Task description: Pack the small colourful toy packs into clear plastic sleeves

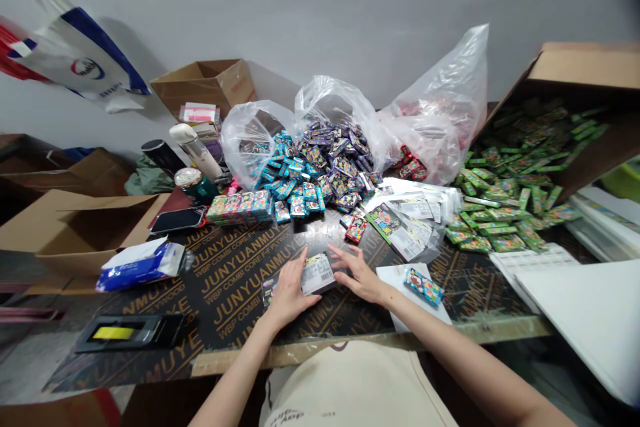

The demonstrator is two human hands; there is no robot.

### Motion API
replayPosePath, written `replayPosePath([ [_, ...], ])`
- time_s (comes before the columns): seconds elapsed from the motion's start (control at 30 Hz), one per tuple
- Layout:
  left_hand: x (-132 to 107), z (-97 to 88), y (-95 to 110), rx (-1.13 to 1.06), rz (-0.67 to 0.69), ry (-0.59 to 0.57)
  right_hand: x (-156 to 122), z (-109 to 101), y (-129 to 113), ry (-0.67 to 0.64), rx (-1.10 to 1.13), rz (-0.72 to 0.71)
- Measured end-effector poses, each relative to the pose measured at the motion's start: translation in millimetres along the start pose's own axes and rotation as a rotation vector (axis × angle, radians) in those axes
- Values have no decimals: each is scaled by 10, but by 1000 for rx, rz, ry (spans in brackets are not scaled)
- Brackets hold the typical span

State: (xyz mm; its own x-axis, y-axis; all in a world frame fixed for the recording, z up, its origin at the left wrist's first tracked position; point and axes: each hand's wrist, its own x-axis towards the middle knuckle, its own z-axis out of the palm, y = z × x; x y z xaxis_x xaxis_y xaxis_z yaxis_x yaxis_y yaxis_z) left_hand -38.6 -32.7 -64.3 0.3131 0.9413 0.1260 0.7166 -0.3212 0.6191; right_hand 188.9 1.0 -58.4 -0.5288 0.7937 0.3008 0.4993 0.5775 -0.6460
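At the near middle of the table (225,320), a dark flat packet (320,271) is partly covered by the left hand (293,285), whose grip cannot be told, while the right hand (359,275) is held loosely spread, grasping nothing, at the packet's right end.

"JUNYUANMUYE" and "WBP COMBI CORE F-F PLYWOOD" across the dark tabletop (220,300).
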Motion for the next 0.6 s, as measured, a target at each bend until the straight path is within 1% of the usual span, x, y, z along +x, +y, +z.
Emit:
replayPosePath([
  [0.03, 2, 10, 7, 5, 1, -2, 45, -32, 43, 42, -45, 20],
  [0.07, 2, 21, 16, 14, 4, -9, 105, -78, 110, 117, -119, 65],
  [0.1, 3, 32, 27, 27, 9, -20, 179, -135, 197, 197, -210, 123],
  [0.13, 3, 44, 38, 43, 16, -34, 259, -197, 293, 249, -303, 179],
  [0.17, 4, 56, 49, 60, 22, -49, 338, -260, 389, 253, -385, 224],
  [0.23, 6, 74, 62, 84, 26, -69, 470, -362, 537, 151, -483, 262],
  [0.3, 7, 75, 59, 84, 13, -60, 536, -404, 580, 48, -450, 247],
  [0.37, 4, 51, 48, 51, -20, -27, 527, -382, 512, 49, -251, 199],
  [0.47, -2, -19, 52, -42, -86, 23, 411, -297, 308, 95, 266, 129],
  [0.53, 1, -66, 86, -115, -109, 41, 317, -257, 188, 61, 554, 117],
  [0.6, 13, -101, 139, -190, -105, 50, 244, -248, 116, 14, 683, 124],
])
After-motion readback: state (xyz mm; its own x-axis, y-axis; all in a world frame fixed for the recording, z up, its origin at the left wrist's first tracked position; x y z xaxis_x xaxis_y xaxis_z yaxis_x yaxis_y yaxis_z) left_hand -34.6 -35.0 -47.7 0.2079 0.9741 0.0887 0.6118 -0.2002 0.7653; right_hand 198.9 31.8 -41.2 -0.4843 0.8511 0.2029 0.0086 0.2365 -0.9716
